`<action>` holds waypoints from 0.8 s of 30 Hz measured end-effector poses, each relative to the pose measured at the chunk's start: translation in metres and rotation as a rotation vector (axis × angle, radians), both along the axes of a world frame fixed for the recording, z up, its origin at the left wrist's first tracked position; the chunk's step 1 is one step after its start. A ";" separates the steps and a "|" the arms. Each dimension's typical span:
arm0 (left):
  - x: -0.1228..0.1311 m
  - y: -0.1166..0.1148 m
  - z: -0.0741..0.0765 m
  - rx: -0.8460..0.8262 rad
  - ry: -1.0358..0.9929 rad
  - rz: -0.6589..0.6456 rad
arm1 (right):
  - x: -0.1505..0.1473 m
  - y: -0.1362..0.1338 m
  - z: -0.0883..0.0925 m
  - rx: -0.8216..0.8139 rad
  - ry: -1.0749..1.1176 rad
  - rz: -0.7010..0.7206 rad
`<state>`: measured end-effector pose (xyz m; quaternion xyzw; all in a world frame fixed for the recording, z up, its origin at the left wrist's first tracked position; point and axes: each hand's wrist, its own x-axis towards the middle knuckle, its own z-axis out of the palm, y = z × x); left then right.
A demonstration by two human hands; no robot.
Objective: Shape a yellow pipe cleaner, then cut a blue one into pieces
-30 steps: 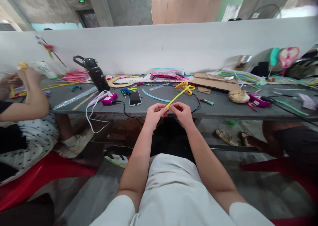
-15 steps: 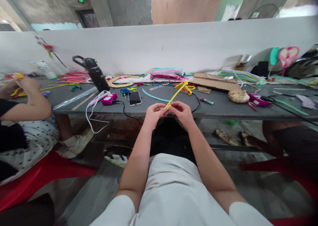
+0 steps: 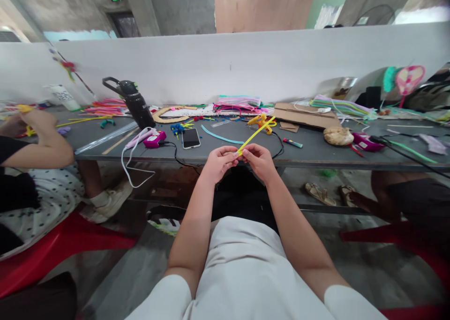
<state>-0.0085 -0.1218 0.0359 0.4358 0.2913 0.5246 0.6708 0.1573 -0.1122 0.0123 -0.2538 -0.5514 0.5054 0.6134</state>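
A yellow pipe cleaner [image 3: 258, 133] slants up and to the right from between my two hands, just above the table's front edge. Its lower end is pinched in the fingertips of my left hand [image 3: 222, 162]. Close beside it, my right hand [image 3: 258, 160] also pinches the pipe cleaner near that end, and the fingers partly cover it. Behind the upper end lies a yellow glue gun [image 3: 260, 122] with a black cord. A light-blue pipe cleaner [image 3: 221, 136] rests on the table beyond my left hand.
On the grey table [image 3: 305, 152] are a phone [image 3: 191, 138], a black bottle [image 3: 136, 105], a glue stick tube [image 3: 292, 143], cardboard [image 3: 304, 115] and bundled pipe cleaners [image 3: 239, 103]. A white cable [image 3: 131, 172] hangs over the front edge. Another person's arm [image 3: 42, 144] is at the left.
The yellow pipe cleaner has tipped further right and lower, its free end now in front of the glue gun. My hands stay close together in nearly the same spot.
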 end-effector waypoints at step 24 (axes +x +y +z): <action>0.002 -0.001 0.002 0.043 -0.019 0.007 | -0.002 -0.003 0.008 -0.074 0.124 -0.005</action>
